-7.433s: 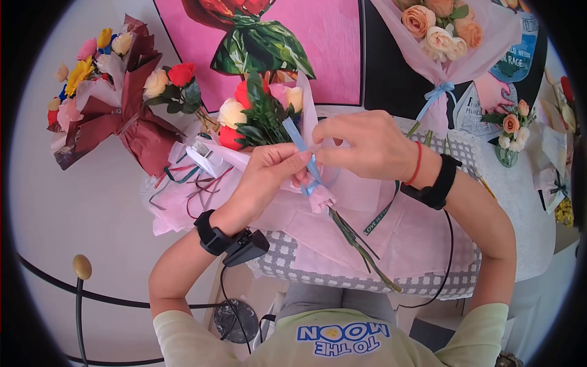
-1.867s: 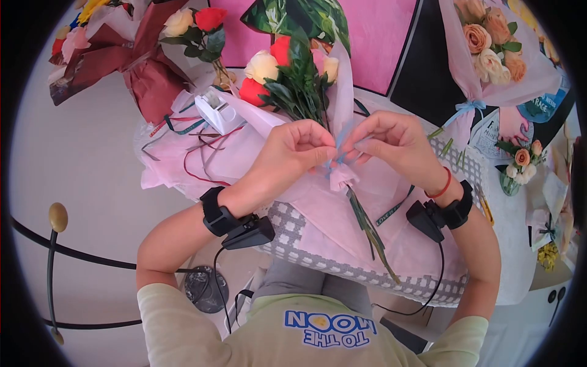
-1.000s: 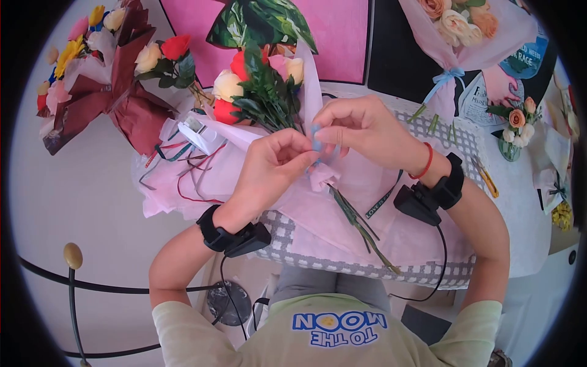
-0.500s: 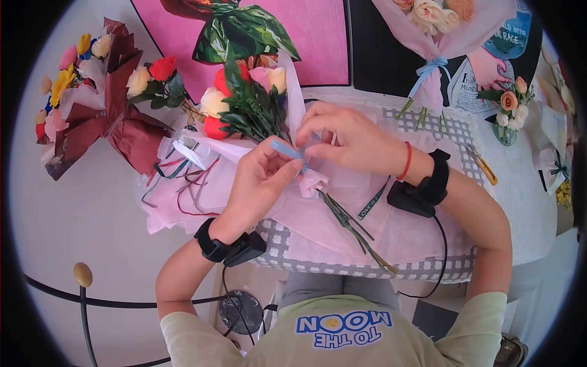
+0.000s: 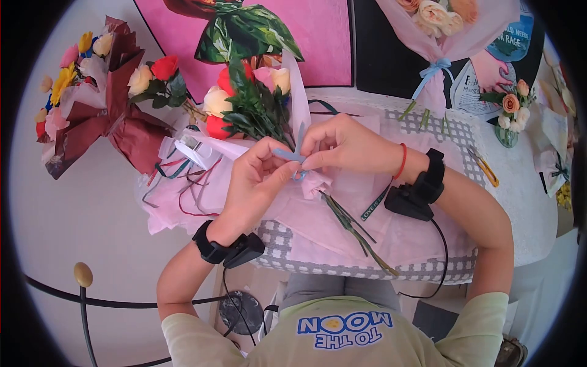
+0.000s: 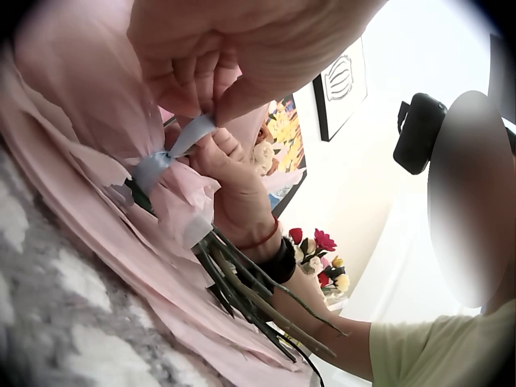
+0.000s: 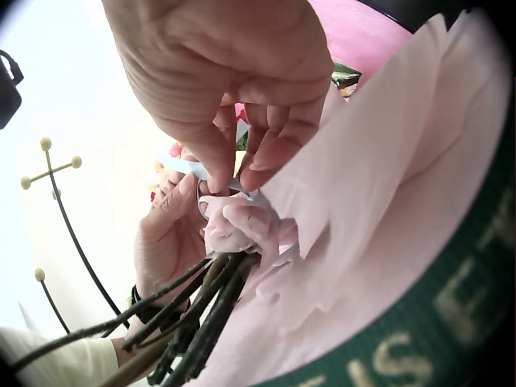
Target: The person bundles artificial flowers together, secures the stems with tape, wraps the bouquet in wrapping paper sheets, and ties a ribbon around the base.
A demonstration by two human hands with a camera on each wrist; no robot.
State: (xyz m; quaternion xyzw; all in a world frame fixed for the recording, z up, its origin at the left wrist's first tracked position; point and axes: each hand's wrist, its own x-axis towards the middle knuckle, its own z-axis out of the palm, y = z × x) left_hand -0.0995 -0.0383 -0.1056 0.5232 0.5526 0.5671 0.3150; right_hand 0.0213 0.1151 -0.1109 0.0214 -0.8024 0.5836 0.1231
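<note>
A bouquet of red, cream and pink roses lies on the table in pale pink wrapping paper, its green stems pointing toward the person. Around the paper's gathered neck runs a light blue ribbon. My left hand pinches the ribbon between thumb and index finger, with a flat blue length crossing its fingers. Close beside it, my right hand pinches another part of the ribbon, whose end stands up by the fingertips. In the right wrist view a small ribbon loop shows under the fingers.
A white tape dispenser and loose ribbons lie left of the bouquet. A yellow utility knife is at the right. A burgundy-wrapped bouquet stands left; a peach rose bouquet and a small vase stand behind right.
Over the last seconds both hands stay at the bouquet's neck, handling the blue ribbon. Since half a second ago, the right fingers have come down onto the ribbon, and its end now stands upright.
</note>
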